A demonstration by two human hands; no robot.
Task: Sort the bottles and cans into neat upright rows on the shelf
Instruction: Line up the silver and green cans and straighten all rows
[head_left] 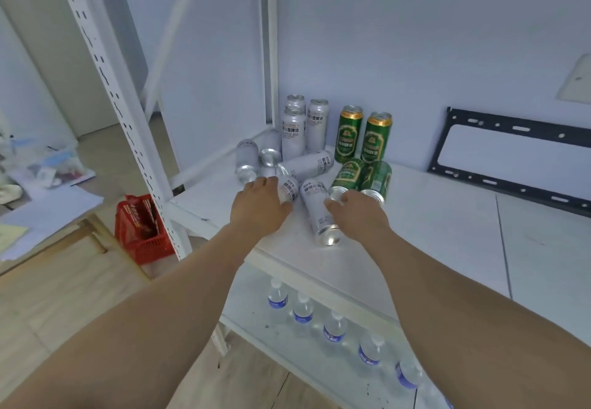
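On the white shelf board, the two upright green beer cans stand side by side near the back wall. Just left of the green pair, three silver beer cans stand upright in a tight group. In front of the green pair, two more green cans lie on their sides, touching each other. Left of these, several silver cans lie in disorder.

The left hand curls its fingers around a lying silver can, in front and to the left of the green pair. The right hand rests on another lying silver can; its fingertips also reach the bottom of a lying green can, and I cannot tell which one it really holds.

Below the board, water bottles stand in a row on the lower shelf.
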